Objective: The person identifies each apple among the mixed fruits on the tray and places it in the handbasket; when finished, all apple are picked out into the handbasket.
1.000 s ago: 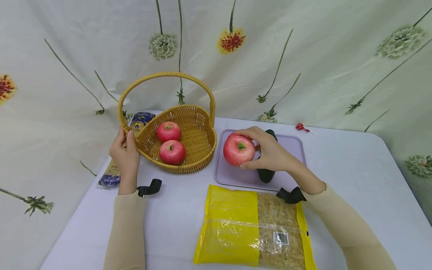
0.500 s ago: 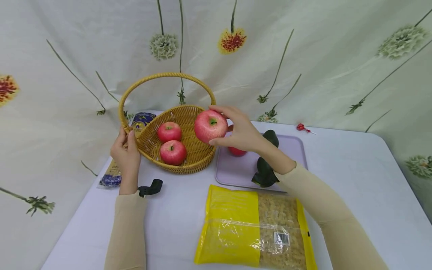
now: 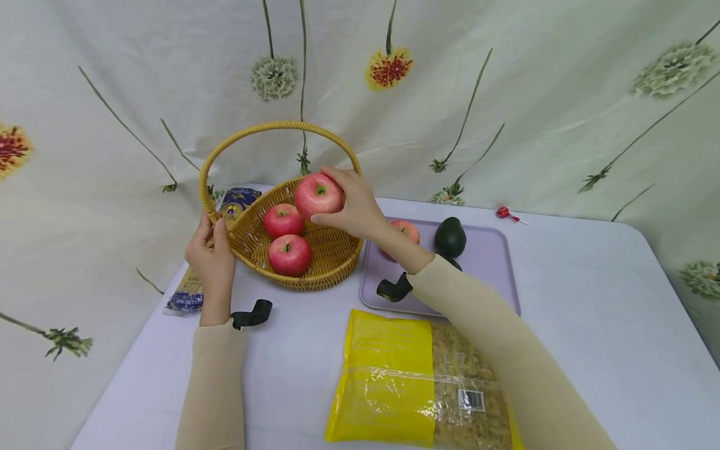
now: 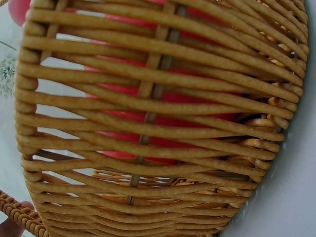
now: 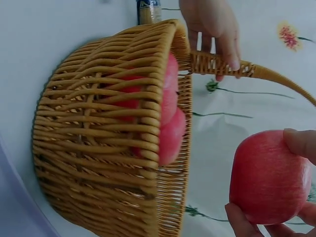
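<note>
A wicker basket (image 3: 332, 253) with a tall arched handle (image 3: 281, 125) stands at the left of the table. Two red apples (image 3: 289, 255) lie inside it, one behind the other. My left hand (image 3: 210, 253) grips the foot of the handle at the basket's left side. Over the basket, my right hand (image 3: 354, 203) holds another apple (image 3: 319, 195) between thumb and fingers. In the right wrist view that held apple (image 5: 270, 177) is above the rim, apart from the apples inside. Woven strands fill most of the left wrist view, with red apple showing through the gaps.
A lilac tray (image 3: 492, 262) to the right bears an apple (image 3: 406, 231) and dark green avocados (image 3: 450, 237), partly hidden by my right arm. A yellow bag (image 3: 388, 375) lies in front. A spaghetti packet (image 3: 185, 294) is behind my left hand; a red lollipop (image 3: 503, 212) lies at the back.
My right hand has carried the apple leftward from over the tray to over the basket, uncovering another apple and the avocados on the tray. My left hand keeps its hold on the handle.
</note>
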Demonstrator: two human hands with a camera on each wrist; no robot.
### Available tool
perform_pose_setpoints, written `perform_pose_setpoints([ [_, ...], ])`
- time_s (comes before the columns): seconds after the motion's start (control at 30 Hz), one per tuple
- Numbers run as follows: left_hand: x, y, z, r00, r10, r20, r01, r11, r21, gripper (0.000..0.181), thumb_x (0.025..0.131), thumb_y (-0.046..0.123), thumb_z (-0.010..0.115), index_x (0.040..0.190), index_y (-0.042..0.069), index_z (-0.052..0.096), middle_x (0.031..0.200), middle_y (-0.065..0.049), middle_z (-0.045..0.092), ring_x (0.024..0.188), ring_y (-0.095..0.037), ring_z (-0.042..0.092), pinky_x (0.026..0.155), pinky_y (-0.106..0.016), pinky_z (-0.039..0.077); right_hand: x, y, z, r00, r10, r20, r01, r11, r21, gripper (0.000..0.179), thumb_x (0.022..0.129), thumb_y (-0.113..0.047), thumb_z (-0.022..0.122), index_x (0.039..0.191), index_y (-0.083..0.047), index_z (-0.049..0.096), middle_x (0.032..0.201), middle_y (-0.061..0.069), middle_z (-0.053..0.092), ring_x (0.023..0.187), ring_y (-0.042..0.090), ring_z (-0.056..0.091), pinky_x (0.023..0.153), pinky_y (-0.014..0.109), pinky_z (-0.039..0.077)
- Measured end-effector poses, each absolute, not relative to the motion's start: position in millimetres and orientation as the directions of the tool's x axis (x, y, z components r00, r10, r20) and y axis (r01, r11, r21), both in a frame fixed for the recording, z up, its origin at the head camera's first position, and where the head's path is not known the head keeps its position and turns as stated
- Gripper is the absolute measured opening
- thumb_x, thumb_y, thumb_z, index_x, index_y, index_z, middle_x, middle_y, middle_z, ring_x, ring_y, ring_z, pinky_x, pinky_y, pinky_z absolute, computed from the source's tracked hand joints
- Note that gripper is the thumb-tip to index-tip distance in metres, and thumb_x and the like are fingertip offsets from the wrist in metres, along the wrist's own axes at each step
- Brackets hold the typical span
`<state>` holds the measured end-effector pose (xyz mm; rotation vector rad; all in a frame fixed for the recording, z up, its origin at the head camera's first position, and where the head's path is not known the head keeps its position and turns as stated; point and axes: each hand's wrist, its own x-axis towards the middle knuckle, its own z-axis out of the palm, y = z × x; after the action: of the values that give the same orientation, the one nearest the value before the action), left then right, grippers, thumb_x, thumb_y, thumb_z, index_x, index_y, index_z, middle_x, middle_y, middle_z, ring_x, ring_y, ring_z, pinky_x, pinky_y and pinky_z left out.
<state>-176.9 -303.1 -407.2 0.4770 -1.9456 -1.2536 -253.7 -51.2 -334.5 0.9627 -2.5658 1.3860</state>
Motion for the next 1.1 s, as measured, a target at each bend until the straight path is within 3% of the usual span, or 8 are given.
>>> perform_pose_setpoints([
  [0.4,-176.7,-302.7,-405.7,-0.64,-0.657,0.399,0.101,0.443,0.891,0.039,0.101,0.03,0.053,0.135,0.013,0.06,0.118,-0.016,0.069,0.086,0.003,0.054,0.071,-0.011,0.044,-270.0,-85.5,-373.2,-0.874,-0.443,0.201,-0.439,0.541,-0.717,0.083,0.081,-0.028,0.079,0.15,-0.007,0.037,0.146,0.012,0.047,0.134,0.025,0.042,0.112,0.041,0.037],
  [0.63,-175.0,-301.4,-406.0,-0.639,-0.654,0.405,0.11,0.444,0.889,0.037,0.101,0.027,0.053,0.134,0.013,0.061,0.115,-0.016,0.069,0.086,0.003,0.054,0.07,-0.011,0.044,-277.0,-93.9,-388.9,-0.926,-0.353,0.133,-0.333,0.599,-0.728,0.081,0.082,-0.029,0.078,0.149,-0.008,0.038,0.145,0.013,0.047,0.134,0.027,0.044,0.111,0.04,0.038],
  [1.1,-175.2,-301.2,-405.2,-0.635,-0.655,0.41,0.108,0.451,0.886,0.038,0.101,0.028,0.053,0.134,0.011,0.061,0.112,-0.018,0.069,0.082,0.004,0.053,0.069,-0.011,0.044,-286.0,-106.4,-400.0,-0.946,-0.308,0.1,-0.281,0.625,-0.728,0.082,0.081,-0.03,0.08,0.148,-0.007,0.04,0.146,0.012,0.048,0.136,0.028,0.042,0.113,0.039,0.036],
])
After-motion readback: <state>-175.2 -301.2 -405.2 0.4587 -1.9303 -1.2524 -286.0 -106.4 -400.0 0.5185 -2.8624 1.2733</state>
